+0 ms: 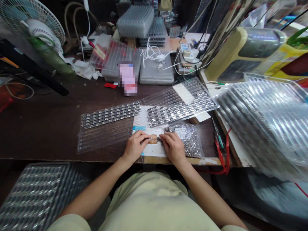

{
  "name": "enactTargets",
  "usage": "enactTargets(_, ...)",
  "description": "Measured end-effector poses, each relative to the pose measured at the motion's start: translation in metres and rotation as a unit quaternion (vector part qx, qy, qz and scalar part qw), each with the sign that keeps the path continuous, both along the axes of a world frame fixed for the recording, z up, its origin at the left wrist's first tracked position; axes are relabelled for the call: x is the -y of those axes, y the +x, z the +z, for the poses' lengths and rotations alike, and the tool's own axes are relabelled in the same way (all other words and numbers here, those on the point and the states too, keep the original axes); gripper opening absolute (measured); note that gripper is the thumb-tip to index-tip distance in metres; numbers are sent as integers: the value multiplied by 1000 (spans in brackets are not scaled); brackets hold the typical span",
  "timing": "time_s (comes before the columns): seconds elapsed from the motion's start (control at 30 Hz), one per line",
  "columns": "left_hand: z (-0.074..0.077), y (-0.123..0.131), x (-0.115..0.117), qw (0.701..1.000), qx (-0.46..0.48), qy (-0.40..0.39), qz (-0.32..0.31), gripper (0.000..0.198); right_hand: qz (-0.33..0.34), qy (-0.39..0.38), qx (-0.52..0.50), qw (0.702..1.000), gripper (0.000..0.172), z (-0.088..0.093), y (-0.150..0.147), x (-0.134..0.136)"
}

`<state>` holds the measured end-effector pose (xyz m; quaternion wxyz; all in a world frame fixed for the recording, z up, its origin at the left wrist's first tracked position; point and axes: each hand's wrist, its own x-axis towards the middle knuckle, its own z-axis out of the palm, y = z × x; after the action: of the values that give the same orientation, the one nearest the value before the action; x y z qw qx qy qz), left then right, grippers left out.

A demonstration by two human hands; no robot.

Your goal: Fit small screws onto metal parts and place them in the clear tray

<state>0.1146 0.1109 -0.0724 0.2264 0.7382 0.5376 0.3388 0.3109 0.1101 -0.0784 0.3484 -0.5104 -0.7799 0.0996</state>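
My left hand [136, 143] pinches a small metal part [150, 138] between thumb and fingers, beside a small tan block [153, 139]. Close on the other side of that block, my right hand [173, 147] has its thumb and fingertips pressed together; what lies in them is too small to make out. Under both hands is a white sheet [154, 150]. Right of my right hand, partly behind it, lies a clear bag of small metal parts [192, 144]. Ahead, a clear ribbed tray [178, 110] holds rows of small metal parts, and a second ribbed tray [108, 136] lies to the left, partly filled.
Stacked clear trays [262, 122] stand at the right, near a screwdriver [218, 136] and red straps [226, 157]. More filled trays [36, 195] are stacked low at the left. A phone [128, 78], white cables [154, 54] and a fan [36, 25] are farther back.
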Motion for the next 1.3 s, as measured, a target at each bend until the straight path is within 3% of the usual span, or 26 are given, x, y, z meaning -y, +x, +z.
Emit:
enactTargets(0.33, -1, 4, 0, 999, -40, 18, -3, 12, -9, -16, 8, 1000, 19, 2, -2, -1)
enactTargets(0.43, 0, 3, 0, 1000, 2, 12, 8, 12, -25, -16, 30, 999, 17, 6, -11, -4)
enactTargets(0.57, 0, -1, -1, 994, 89, 19, 67, 10, -1, -18, 44, 999, 14, 7, -27, -7)
enactTargets(0.7, 1, -3, -2, 992, 100, 16, 77, 11, 13, -22, 82, 996, 14, 4, -37, -8)
enactTargets(0.9, -2, -2, -2, 991, 110, 1, 77, 12, 27, 2, 184, 983, 31, 7, -11, 1)
enactTargets(1.0, -2, -3, -3, 991, 112, -15, 78, 12, 57, 12, 213, 975, 28, 6, 7, 9)
enactTargets(1.13, 3, -3, -6, 990, 112, -26, 79, 12, 40, 20, 200, 979, 20, -1, 10, 9)
enactTargets(1.3, 9, 6, -8, 997, 74, -18, 34, 12, -5, 29, 151, 988, 19, -4, -2, 0)
